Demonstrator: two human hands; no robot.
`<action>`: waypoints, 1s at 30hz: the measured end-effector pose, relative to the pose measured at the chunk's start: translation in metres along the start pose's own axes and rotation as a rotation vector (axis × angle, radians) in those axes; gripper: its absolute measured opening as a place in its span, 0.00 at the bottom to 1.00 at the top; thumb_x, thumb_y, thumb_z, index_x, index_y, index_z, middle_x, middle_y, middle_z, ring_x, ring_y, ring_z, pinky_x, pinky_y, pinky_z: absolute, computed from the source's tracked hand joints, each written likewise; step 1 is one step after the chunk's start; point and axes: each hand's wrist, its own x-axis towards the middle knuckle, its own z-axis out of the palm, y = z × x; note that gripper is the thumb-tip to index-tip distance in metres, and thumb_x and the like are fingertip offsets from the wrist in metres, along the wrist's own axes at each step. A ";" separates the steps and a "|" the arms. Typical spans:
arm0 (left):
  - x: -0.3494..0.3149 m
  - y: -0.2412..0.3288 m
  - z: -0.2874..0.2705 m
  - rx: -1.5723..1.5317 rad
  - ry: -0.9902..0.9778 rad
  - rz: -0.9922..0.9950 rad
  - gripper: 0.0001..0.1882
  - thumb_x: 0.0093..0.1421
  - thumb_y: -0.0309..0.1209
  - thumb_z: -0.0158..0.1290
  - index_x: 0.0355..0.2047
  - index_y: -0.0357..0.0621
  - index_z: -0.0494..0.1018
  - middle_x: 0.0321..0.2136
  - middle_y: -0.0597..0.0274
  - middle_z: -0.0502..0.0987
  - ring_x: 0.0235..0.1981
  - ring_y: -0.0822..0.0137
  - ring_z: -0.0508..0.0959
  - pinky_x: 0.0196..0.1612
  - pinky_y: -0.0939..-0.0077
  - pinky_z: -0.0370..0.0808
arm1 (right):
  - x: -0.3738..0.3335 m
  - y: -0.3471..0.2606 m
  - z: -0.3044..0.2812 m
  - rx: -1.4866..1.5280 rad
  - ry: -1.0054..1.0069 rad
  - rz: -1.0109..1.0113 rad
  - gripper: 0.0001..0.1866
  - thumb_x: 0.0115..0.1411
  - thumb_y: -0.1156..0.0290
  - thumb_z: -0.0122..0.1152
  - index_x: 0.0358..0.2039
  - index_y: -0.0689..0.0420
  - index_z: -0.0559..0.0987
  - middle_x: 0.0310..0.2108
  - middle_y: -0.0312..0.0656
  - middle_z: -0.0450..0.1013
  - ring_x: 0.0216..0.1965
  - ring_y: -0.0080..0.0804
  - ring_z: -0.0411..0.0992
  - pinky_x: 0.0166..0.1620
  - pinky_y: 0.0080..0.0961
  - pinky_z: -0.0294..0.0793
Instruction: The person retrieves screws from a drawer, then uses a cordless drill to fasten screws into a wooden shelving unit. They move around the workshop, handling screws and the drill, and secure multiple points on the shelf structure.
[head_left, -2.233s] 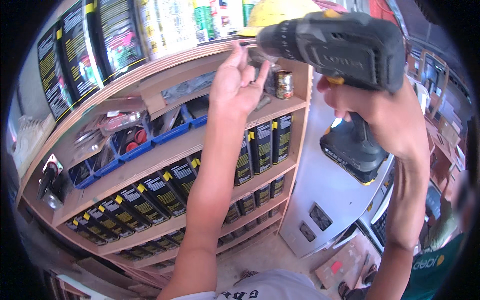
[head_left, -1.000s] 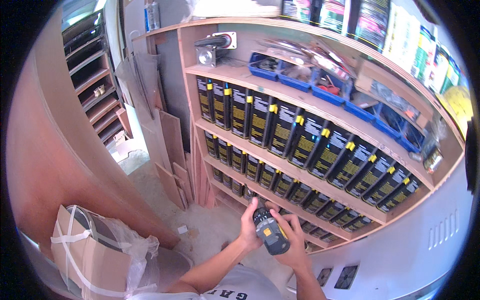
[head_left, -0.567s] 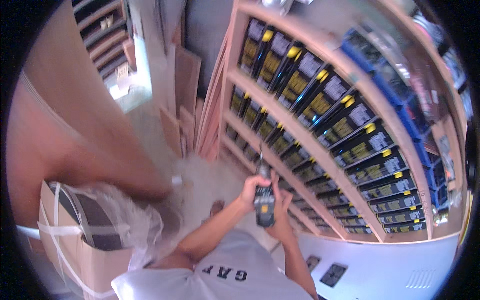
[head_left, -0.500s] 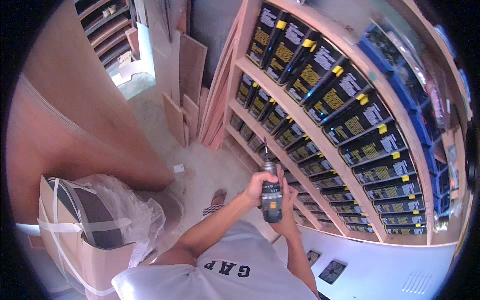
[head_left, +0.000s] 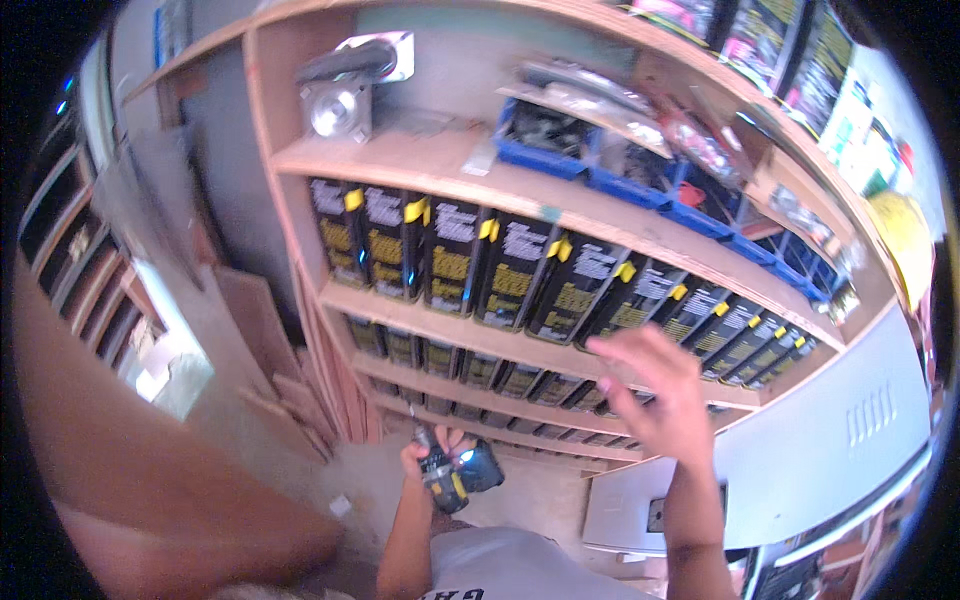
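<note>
A dark cordless drill (head_left: 437,472) with a bit pointing away from me is low in front of my body. My left hand (head_left: 413,457) is closed around it. My right hand (head_left: 658,395) is raised to the right, fingers stretched and thumb apart, with nothing in it. It appears in front of the shelf unit's lower rows, slightly blurred. Behind it stand black cases (head_left: 508,270) with yellow tabs, packed side by side along the wooden shelves (head_left: 425,165). Whether my right fingertips touch a shelf or case I cannot tell.
Blue bins (head_left: 545,155) with small parts and a silver round-faced metal part (head_left: 337,112) sit on the upper shelf. A pale metal cabinet (head_left: 790,450) stands at the right. Large brown panels (head_left: 150,430) rise at the left; boards (head_left: 262,310) lean beside the shelf.
My right hand has left the drill and risen to the right toward the shelves. The drill stays in my left hand, now lower left in view. The view has swung up toward the upper shelf.
</note>
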 end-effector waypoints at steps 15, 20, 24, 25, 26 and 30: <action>-0.030 0.057 -0.132 0.220 0.353 -0.493 0.15 0.43 0.31 0.61 0.30 0.43 0.69 0.29 0.61 0.69 0.34 0.62 0.73 0.40 0.70 0.72 | 0.247 0.025 -0.029 -0.807 0.246 -0.036 0.11 0.61 0.72 0.66 0.44 0.60 0.82 0.42 0.56 0.79 0.44 0.59 0.79 0.47 0.50 0.79; -0.032 0.056 -0.142 0.086 0.190 -0.509 0.15 0.43 0.32 0.61 0.30 0.44 0.69 0.28 0.62 0.68 0.34 0.64 0.72 0.39 0.70 0.72 | 0.260 0.051 -0.021 -0.763 0.353 -0.311 0.08 0.60 0.78 0.63 0.41 0.59 0.78 0.37 0.51 0.78 0.38 0.61 0.76 0.44 0.51 0.77; -0.023 0.054 -0.148 0.123 0.176 -0.550 0.15 0.43 0.33 0.61 0.30 0.44 0.69 0.29 0.62 0.69 0.34 0.64 0.72 0.39 0.70 0.73 | 0.257 0.066 -0.016 -0.826 0.494 -0.531 0.14 0.52 0.80 0.61 0.40 0.55 0.76 0.38 0.46 0.77 0.40 0.53 0.76 0.48 0.46 0.74; -0.022 0.053 -0.150 0.156 0.159 -0.545 0.15 0.43 0.33 0.61 0.30 0.44 0.69 0.29 0.62 0.69 0.34 0.64 0.72 0.39 0.70 0.73 | 0.254 0.068 -0.017 -0.850 0.517 -0.564 0.15 0.50 0.79 0.61 0.41 0.53 0.76 0.38 0.44 0.77 0.41 0.50 0.77 0.50 0.45 0.74; -0.021 0.051 -0.151 0.166 0.186 -0.557 0.15 0.43 0.33 0.61 0.30 0.44 0.69 0.29 0.62 0.68 0.34 0.64 0.71 0.39 0.70 0.73 | 0.253 0.069 -0.017 -0.866 0.530 -0.590 0.15 0.50 0.79 0.61 0.41 0.53 0.77 0.38 0.43 0.77 0.42 0.49 0.76 0.50 0.45 0.74; -0.022 0.052 -0.147 0.158 0.230 -0.560 0.16 0.42 0.32 0.61 0.30 0.43 0.69 0.29 0.61 0.68 0.34 0.63 0.71 0.39 0.69 0.73 | 0.246 0.065 -0.015 -0.854 0.586 -0.649 0.16 0.52 0.76 0.61 0.42 0.50 0.78 0.39 0.42 0.76 0.43 0.47 0.76 0.49 0.45 0.73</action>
